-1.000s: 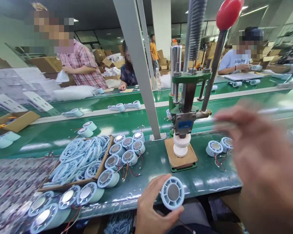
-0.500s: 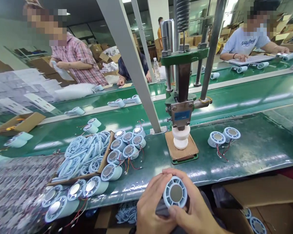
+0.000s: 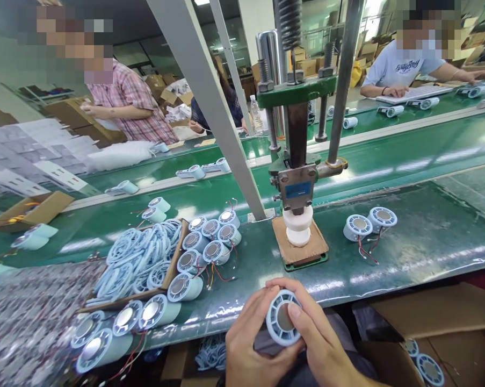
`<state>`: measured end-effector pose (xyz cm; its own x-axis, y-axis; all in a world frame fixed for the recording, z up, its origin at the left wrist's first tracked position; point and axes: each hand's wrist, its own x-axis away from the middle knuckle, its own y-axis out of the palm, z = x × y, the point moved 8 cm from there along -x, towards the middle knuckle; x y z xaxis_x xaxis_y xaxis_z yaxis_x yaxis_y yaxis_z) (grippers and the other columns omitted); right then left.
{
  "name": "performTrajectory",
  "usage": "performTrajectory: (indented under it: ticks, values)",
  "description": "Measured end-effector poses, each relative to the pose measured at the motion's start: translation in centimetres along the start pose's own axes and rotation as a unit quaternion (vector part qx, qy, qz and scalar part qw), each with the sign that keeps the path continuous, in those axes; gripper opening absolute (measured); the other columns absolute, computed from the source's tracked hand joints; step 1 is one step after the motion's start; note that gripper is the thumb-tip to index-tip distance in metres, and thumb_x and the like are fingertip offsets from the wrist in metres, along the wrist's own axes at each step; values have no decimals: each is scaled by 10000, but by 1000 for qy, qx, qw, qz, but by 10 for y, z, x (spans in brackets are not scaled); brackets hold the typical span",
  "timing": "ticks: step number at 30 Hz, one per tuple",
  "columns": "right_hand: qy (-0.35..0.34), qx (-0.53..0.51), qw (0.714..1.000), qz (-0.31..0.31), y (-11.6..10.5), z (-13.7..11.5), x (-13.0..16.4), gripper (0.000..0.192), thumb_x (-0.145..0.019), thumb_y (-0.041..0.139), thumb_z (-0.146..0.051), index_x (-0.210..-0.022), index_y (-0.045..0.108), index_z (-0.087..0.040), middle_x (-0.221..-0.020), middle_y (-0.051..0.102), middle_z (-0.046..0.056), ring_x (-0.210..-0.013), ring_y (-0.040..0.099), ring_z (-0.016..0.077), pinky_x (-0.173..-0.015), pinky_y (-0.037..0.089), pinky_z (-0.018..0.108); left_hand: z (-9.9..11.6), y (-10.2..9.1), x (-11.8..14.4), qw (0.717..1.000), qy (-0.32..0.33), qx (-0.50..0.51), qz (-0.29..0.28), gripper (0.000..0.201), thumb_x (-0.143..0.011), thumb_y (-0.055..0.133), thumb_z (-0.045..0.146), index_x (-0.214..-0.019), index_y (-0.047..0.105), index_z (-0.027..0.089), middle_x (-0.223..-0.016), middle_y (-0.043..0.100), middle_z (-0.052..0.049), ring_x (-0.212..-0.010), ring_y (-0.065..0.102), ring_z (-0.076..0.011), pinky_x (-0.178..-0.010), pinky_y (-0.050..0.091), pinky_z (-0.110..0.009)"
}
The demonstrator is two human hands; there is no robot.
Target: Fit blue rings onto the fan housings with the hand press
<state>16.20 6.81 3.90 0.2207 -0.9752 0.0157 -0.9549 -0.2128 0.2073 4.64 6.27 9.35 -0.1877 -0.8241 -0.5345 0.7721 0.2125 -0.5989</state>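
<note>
Both my hands hold one pale blue round part (image 3: 281, 318) with a grille ring and a metal disc in its face, just below the near edge of the green bench (image 3: 419, 247). My left hand (image 3: 250, 344) cups it from the left. My right hand (image 3: 323, 344) grips it from the right, thumb lying across the face. Straight beyond it stands a hand press (image 3: 296, 177) with a white cylinder on a brown pad.
Several like parts with wires lie left of the press (image 3: 210, 244), two more to its right (image 3: 369, 223). A cardboard tray of blue rings (image 3: 137, 260) sits at left. A grey post (image 3: 210, 107) slants across. Other people work beyond the conveyor. Open boxes sit below right.
My right hand came in from the right and joined the left on the part, its thumb now across the face. The view has dropped slightly and the part is tilted a little.
</note>
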Motion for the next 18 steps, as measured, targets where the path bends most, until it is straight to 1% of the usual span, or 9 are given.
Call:
performTrajectory:
  ticks: [4, 7, 8, 10, 12, 15, 18]
  values:
    - [34, -32, 999, -7, 3, 4, 1, 460, -1012, 417, -498, -1383, 535, -252, -1388, 591, 81, -1258, 589, 208, -1082, 474, 302, -1, 0, 1, 1000, -3, 2, -2, 527, -783, 786, 265, -1278, 619, 200, -1170, 753, -98, -1037, 739, -264, -929, 615, -349]
    - [56, -42, 997, -10, 6, 2, 0, 449, -1000, 441, -484, -1370, 528, -245, -1399, 573, 84, -1263, 575, 214, -1097, 446, 315, -2, 0, 2, 1000, -2, 1, -10, 519, -785, 762, 229, -1282, 617, 189, -1177, 749, -102, -1040, 739, -259, -923, 615, -338]
    - [51, -44, 998, -18, 8, -1, 0, 465, -974, 490, -475, -1375, 510, -238, -1377, 584, 88, -1241, 585, 217, -1085, 452, 318, -2, 0, 2, 1000, -2, 5, -12, 515, -785, 757, 224, -1279, 618, 189, -1180, 748, -101, -1039, 739, -257, -917, 616, -332]
    - [34, -40, 998, -36, 13, -7, -2, 570, -880, 619, -428, -1389, 463, -222, -1293, 622, 93, -1168, 617, 225, -1036, 478, 322, -4, 0, 1, 1000, -7, 17, -12, 512, -777, 771, 244, -1265, 623, 197, -1178, 749, -95, -1027, 740, -256, -900, 621, -324]
    - [23, -32, 998, -43, 16, -10, -3, 667, -791, 686, -364, -1387, 434, -204, -1219, 640, 94, -1095, 638, 230, -985, 498, 326, -5, -1, 1, 1000, -8, 25, -10, 523, -760, 804, 287, -1247, 630, 207, -1169, 751, -90, -1014, 742, -256, -890, 623, -320]
    - [15, -41, 998, -53, 16, -13, -4, 662, -777, 664, -347, -1379, 430, -197, -1231, 620, 100, -1089, 631, 228, -986, 491, 333, -5, -2, 0, 1000, 7, 26, -14, 531, -756, 820, 326, -1240, 637, 208, -1160, 754, -95, -1020, 740, -258, -901, 616, -317]
    - [-7, -65, 996, -64, 16, -12, -5, 643, -793, 654, -373, -1376, 438, -207, -1278, 591, 106, -1150, 609, 235, -1010, 478, 333, -3, -1, 3, 999, 27, 32, -10, 503, -790, 784, 325, -1255, 643, 197, -1174, 750, -109, -1033, 738, -262, -914, 608, -317]
